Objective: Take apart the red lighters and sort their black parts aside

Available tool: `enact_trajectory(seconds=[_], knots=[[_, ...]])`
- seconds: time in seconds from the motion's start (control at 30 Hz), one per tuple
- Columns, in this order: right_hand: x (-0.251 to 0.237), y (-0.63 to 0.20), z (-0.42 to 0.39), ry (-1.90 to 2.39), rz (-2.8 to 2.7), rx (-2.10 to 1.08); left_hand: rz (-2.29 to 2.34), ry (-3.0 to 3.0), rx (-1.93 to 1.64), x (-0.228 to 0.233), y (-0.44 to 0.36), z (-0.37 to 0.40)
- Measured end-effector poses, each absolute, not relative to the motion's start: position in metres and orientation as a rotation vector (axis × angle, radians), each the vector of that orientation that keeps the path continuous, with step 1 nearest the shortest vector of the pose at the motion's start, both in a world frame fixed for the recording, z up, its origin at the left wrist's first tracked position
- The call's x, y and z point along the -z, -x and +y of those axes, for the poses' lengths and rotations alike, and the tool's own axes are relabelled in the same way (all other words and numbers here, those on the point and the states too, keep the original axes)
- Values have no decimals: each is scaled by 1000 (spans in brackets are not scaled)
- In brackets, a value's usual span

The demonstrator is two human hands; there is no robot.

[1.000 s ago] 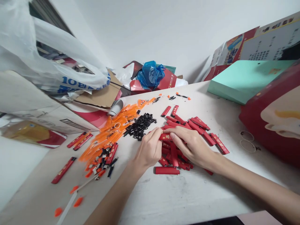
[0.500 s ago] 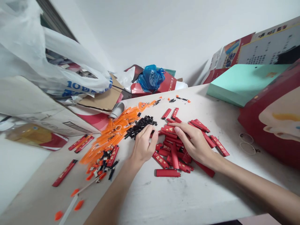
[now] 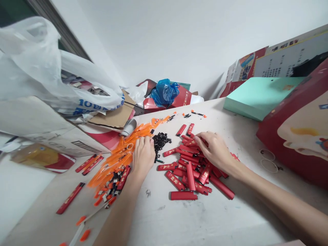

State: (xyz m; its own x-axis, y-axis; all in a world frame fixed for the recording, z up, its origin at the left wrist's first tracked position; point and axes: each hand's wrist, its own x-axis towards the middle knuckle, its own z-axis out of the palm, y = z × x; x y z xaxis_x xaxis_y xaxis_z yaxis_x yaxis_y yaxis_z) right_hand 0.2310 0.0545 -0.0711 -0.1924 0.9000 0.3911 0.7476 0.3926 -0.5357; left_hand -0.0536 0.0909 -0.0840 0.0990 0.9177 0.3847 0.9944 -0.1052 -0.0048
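The left hand (image 3: 142, 155) lay palm down at the edge of the pile of small black parts (image 3: 161, 140), fingers curled over them; whether it gripped one could not be told. The right hand (image 3: 214, 150) rested on the heap of red lighter cases (image 3: 191, 164) mid-desk (image 3: 194, 218), fingers loosely spread, closed on nothing visible. A few cases (image 3: 88, 164) lay apart on the left beside orange strips (image 3: 123, 153); judging by that, most of the heap remained unhandled.

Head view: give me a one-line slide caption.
Left hand reaches into black parts beside orange strips; right hand rests on red lighters on the table.
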Motion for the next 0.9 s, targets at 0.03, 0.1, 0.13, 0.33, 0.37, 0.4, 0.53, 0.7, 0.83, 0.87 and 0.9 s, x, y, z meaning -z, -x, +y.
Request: enact_trajectory(seconds=[0.03,0.1,0.13,0.33,0.37,0.4,0.53,0.7,0.83,0.87,0.9], knots=[[72,-232,56,1440,-2008,-251,-1901,2109,407,86,55,92],[73,-234,59,1501,-2039,-162,-1898,2102,389,90,57,95],[74,-235,60,1529,-2057,-120,-1898,2099,378,92,57,95],[76,-238,62,1573,-2128,19,-1912,2100,413,93,58,94],[77,-239,62,1561,-2129,29,-1918,2096,434,93,57,93],[77,-239,62,1551,-2127,36,-1926,2089,454,92,56,93],[80,-241,65,1521,-2122,28,-1947,2073,564,87,52,89],[83,-246,68,1487,-2136,-82,-1897,2155,724,81,44,83],[82,-256,76,1424,-2067,-151,-1862,2202,819,80,38,77],[81,-259,82,1403,-2051,-154,-1855,2213,836,81,36,76],[80,-262,89,1380,-2054,-144,-1848,2225,854,81,35,75]])
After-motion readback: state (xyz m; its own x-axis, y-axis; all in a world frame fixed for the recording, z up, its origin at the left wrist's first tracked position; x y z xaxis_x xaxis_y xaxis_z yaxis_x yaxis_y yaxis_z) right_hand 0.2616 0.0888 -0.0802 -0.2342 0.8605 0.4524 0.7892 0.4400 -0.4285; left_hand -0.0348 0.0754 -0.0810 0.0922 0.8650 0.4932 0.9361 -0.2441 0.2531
